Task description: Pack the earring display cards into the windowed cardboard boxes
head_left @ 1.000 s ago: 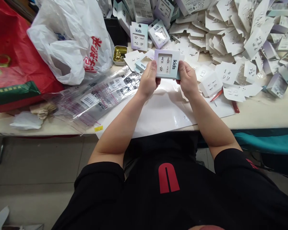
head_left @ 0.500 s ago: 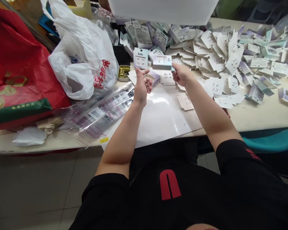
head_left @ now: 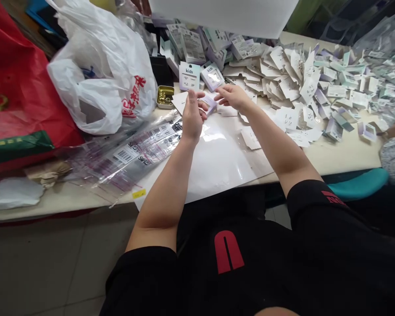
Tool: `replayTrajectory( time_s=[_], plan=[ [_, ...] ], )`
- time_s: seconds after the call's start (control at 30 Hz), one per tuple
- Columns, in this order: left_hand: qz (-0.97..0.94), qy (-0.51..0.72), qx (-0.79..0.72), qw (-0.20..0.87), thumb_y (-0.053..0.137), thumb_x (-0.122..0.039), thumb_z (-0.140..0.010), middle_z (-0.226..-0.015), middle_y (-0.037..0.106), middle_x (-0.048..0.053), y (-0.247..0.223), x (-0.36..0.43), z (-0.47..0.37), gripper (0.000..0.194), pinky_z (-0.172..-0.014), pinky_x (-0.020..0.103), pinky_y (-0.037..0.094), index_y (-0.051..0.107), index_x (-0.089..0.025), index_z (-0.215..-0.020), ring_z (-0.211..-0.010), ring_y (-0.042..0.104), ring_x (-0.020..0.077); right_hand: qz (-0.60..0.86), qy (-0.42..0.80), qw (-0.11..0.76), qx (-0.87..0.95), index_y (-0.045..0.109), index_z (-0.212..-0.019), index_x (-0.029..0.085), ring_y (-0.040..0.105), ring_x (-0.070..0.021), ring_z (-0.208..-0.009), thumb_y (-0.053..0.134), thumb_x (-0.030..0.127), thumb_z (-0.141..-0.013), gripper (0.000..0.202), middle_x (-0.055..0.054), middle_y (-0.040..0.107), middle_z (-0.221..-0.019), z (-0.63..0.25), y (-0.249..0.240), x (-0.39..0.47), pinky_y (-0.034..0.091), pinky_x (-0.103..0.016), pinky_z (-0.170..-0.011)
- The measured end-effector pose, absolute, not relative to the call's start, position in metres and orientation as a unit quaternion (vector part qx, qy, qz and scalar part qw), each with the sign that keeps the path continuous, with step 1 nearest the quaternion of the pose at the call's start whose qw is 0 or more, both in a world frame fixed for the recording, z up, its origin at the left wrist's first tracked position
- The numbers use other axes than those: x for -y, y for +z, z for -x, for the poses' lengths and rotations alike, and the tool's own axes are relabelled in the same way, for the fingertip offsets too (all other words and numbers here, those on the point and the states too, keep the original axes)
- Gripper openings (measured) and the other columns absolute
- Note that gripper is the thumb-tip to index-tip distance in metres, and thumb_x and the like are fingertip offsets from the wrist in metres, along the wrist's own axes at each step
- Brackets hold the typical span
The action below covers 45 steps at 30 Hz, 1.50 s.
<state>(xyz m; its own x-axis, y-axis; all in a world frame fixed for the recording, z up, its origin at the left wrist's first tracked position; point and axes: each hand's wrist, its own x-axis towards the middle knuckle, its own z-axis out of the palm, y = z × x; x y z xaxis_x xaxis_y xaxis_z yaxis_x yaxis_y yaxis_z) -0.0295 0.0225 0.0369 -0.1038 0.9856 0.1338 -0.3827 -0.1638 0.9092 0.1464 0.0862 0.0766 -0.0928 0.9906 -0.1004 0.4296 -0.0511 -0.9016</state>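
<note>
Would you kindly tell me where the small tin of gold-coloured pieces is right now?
In the head view, the tin sits left of centre, between the white plastic bag and the left hand.

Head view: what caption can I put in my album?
Left hand and right hand near a purple box, with white cards piled nearby.

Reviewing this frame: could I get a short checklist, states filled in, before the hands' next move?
1. Left hand open: ok; thumb apart from half-curled fingers.
2. Right hand clear of the lilac box: cannot tell; fingers are close, contact unclear.
3. Metal tin open: ok; gold-coloured pieces show inside.
4. Earring cards neatly stacked: not ok; heaped and overlapping.
</note>
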Motion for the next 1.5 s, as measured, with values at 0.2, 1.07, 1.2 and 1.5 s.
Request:
replayTrajectory(
  time_s=[0.2,1.07,1.2,1.5],
  plan=[
    [-0.498,0.612,-0.384,0.479,0.046,-0.064,-0.115,-0.078,0.066,0.002,0.027,-0.020,0.026,0.049,-0.057,0.026,0.048,0.075,-0.028,-0.100,-0.057,0.056,0.0129,0.699,0.141,0.171,0.680,0.066,-0.151,0.006,0.069,-0.0320,-0.137,0.061,0.033,-0.111,0.049,-0.022,0.071,-0.151,-0.240,0.091,-0.063,0.051,-0.045,-0.121],
    [-0.652,0.571,-0.362,0.344,0.056,-0.076,-0.105,-0.109,0.083,0.008,0.005,-0.033,0.036,0.060,-0.096,0.039,0.061,0.084,-0.023,-0.107,-0.104,0.077,0.0258,0.453,0.499,0.521,0.524,0.074,-0.112,0.028,0.073,-0.0256,-0.109,0.072,0.096,-0.077,0.077,-0.005,0.076,-0.110,-0.171,0.000,-0.023,0.066,-0.040,-0.094],
    [-0.655,0.541,-0.375,0.372,0.062,-0.065,-0.108,-0.085,0.077,0.003,0.015,-0.022,0.030,0.052,-0.082,0.033,0.058,0.079,-0.022,-0.085,-0.082,0.072,0.0195,0.475,0.489,0.478,0.554,0.074,-0.126,0.028,0.071,-0.0296,-0.123,0.063,0.097,-0.083,0.082,-0.008,0.077,-0.119,-0.181,0.009,-0.015,0.066,-0.044,-0.099],
    [-0.574,0.551,-0.451,0.404,0.067,-0.038,-0.111,-0.073,0.064,-0.001,0.019,-0.020,0.025,0.042,-0.079,0.027,0.052,0.068,-0.020,-0.074,-0.080,0.069,0.0173,0.537,0.401,0.354,0.652,0.051,-0.165,0.032,0.065,-0.0328,-0.143,0.024,0.088,-0.105,0.087,-0.013,0.068,-0.153,-0.171,0.035,0.004,0.062,-0.048,-0.109]
  ],
)
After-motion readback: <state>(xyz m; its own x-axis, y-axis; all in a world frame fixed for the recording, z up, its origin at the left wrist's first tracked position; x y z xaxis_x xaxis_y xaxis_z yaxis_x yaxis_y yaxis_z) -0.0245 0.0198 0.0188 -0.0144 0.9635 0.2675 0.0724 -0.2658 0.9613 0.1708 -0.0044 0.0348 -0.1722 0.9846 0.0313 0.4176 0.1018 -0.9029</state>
